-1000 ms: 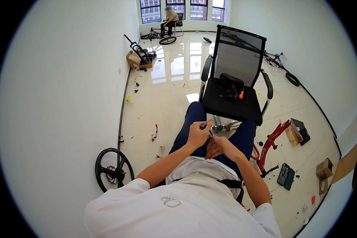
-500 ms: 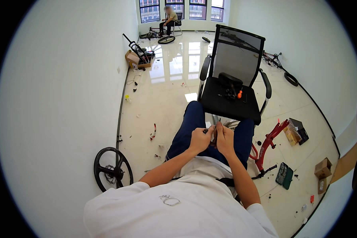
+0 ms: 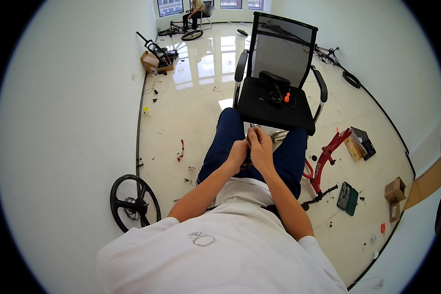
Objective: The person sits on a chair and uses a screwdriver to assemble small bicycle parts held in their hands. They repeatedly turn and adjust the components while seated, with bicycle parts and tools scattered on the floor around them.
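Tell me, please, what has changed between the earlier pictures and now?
The right hand moved forward toward the black chair, now reaching past the left hand. The view tilted down. What the hands may hold is unclear. The chair and the red frame stayed in place.

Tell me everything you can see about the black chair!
The black chair stands upright, facing the person's knees; I can't tell whether they touch. Its backrest looks like see-through mesh in a black frame. Its armrests have black pads on shiny, metal-looking supports. On its seat lie a dark saddle-shaped piece, small dark parts and an orange-handled tool.
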`<state>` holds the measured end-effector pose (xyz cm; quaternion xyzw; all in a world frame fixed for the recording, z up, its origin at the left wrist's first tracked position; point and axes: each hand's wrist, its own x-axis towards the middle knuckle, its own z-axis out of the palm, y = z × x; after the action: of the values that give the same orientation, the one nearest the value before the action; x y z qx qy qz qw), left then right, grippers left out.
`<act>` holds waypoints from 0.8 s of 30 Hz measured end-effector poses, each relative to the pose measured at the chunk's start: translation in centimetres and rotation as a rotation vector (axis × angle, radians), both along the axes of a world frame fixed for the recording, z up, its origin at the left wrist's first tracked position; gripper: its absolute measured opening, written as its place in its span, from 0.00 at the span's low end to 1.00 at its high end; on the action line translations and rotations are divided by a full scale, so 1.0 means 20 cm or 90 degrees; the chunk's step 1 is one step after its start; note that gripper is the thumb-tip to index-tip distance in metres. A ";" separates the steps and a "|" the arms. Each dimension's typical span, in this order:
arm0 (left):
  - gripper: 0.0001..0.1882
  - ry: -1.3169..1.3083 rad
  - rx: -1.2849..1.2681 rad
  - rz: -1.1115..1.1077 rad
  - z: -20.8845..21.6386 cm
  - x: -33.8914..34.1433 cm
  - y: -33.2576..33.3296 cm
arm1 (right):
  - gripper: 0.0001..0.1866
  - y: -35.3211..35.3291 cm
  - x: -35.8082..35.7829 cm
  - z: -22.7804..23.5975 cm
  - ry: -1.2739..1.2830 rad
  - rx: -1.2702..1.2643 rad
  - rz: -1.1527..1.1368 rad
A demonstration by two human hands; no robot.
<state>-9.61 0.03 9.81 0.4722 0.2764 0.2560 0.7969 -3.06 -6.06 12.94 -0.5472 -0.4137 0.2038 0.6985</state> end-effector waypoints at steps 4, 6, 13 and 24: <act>0.13 -0.079 -0.112 -0.087 -0.03 -0.01 0.02 | 0.11 -0.05 0.03 0.11 0.075 -0.045 0.083; 0.16 -0.072 -0.147 -0.102 0.00 -0.02 0.01 | 0.19 -0.08 0.03 0.26 0.073 -0.028 0.059; 0.20 -0.155 -0.200 -0.125 0.23 -0.08 0.02 | 0.34 -0.28 0.00 0.68 -0.343 0.369 -0.166; 0.19 -0.040 0.010 -0.057 0.17 -0.10 -0.07 | 0.09 -0.28 -0.03 0.20 -0.448 -0.084 -0.049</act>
<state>-11.62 -1.35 13.18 0.4819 0.2281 0.2371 0.8121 -3.58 -11.75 16.85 -0.6429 -0.5938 0.0031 0.4838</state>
